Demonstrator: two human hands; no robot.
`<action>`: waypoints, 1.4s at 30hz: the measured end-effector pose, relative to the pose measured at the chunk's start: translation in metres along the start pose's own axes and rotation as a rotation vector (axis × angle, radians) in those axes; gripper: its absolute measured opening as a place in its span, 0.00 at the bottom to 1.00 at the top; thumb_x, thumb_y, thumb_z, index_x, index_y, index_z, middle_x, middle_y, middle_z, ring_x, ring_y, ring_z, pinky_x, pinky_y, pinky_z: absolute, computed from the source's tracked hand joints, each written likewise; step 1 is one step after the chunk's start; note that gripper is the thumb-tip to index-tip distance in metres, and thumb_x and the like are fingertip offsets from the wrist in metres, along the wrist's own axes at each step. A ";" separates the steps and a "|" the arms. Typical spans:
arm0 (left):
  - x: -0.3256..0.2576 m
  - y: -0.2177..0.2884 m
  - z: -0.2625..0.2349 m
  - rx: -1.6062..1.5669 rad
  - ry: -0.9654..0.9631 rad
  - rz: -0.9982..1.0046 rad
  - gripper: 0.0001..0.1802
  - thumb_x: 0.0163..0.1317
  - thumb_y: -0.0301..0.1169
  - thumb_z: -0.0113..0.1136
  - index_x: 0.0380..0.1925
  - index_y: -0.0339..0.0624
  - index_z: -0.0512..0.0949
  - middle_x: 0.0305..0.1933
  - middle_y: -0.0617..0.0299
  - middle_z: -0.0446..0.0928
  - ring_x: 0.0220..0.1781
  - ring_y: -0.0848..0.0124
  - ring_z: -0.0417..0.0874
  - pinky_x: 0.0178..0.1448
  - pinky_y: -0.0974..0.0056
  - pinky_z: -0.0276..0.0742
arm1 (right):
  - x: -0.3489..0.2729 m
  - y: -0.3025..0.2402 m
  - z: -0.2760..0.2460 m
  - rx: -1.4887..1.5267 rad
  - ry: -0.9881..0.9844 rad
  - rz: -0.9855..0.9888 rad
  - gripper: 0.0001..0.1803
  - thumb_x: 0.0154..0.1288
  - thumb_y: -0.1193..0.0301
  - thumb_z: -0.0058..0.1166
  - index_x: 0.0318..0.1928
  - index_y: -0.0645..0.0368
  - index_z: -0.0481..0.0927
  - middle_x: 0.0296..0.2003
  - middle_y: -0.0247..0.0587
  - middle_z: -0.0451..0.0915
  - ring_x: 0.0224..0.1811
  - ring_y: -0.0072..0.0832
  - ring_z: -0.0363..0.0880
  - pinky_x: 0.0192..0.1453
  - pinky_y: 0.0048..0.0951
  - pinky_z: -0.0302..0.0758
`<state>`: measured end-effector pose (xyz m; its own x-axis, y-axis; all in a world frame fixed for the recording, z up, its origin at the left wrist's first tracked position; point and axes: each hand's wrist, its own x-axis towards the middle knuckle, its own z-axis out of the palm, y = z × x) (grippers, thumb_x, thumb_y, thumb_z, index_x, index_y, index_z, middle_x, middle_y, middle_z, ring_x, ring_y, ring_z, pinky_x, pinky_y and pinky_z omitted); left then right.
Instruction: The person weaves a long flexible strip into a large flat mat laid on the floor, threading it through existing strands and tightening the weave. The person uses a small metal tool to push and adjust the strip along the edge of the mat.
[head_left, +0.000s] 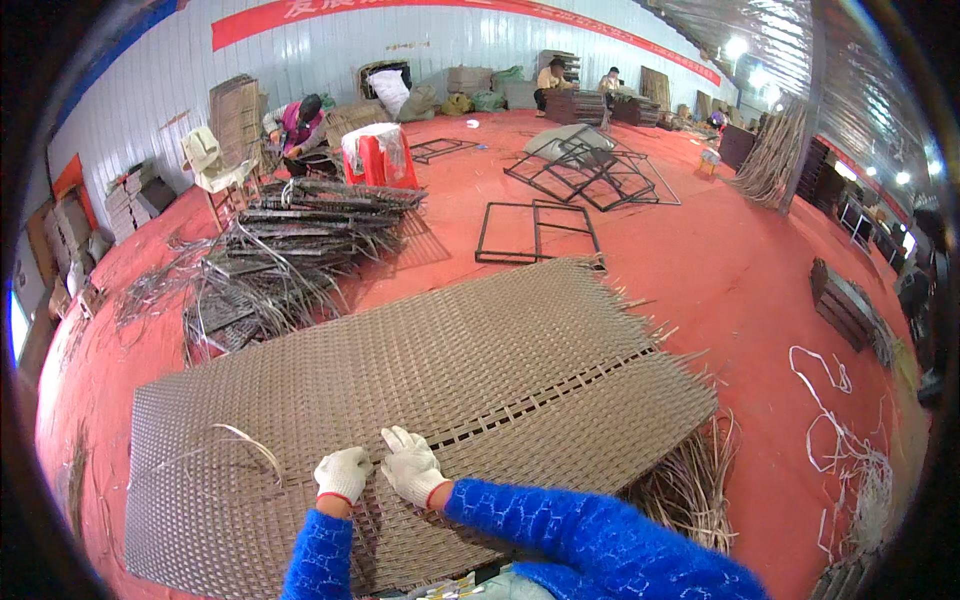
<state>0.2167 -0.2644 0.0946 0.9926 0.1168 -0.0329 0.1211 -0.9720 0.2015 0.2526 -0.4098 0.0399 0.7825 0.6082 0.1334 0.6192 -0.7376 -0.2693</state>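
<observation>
Spanning the lower centre of the frame, the panel appears closely woven over most of its area. It is judged unfinished: an open slot runs from near the right hand toward the panel's right edge, where ends stand loose. The panel lies directly beneath both gloved hands. The right's fingers are extended on it, slightly apart; the left hand is curled, its grip, if any, indeterminable.
</observation>
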 end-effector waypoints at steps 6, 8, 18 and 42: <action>-0.003 -0.007 0.002 -0.066 -0.008 0.061 0.11 0.54 0.43 0.64 0.28 0.50 0.80 0.32 0.57 0.82 0.40 0.53 0.83 0.44 0.50 0.75 | 0.002 0.001 0.000 0.091 0.039 0.042 0.15 0.62 0.61 0.51 0.34 0.58 0.85 0.66 0.47 0.66 0.70 0.43 0.59 0.69 0.45 0.58; -0.004 -0.003 0.004 -0.002 0.045 0.103 0.12 0.55 0.43 0.63 0.28 0.48 0.79 0.32 0.56 0.82 0.40 0.54 0.83 0.43 0.51 0.76 | 0.002 0.002 0.002 0.162 0.186 0.057 0.12 0.59 0.63 0.54 0.33 0.58 0.85 0.63 0.46 0.71 0.67 0.42 0.64 0.67 0.42 0.62; 0.003 0.015 0.015 -0.420 0.261 0.289 0.08 0.56 0.34 0.62 0.35 0.46 0.83 0.38 0.54 0.79 0.44 0.54 0.80 0.48 0.54 0.76 | 0.001 0.018 -0.047 0.409 0.735 -0.187 0.07 0.48 0.73 0.61 0.28 0.60 0.78 0.46 0.45 0.81 0.50 0.44 0.79 0.54 0.41 0.74; 0.008 0.041 0.002 -0.087 -0.029 0.042 0.08 0.56 0.43 0.60 0.31 0.55 0.81 0.31 0.59 0.83 0.37 0.56 0.83 0.42 0.54 0.77 | -0.025 0.037 -0.037 -0.097 0.095 -0.040 0.14 0.61 0.60 0.55 0.35 0.58 0.85 0.64 0.48 0.68 0.70 0.43 0.58 0.67 0.47 0.59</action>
<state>0.2296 -0.3036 0.1011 0.9964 0.0689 -0.0502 0.0805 -0.9544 0.2876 0.2583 -0.4627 0.0617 0.7567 0.6108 0.2330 0.6500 -0.7409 -0.1690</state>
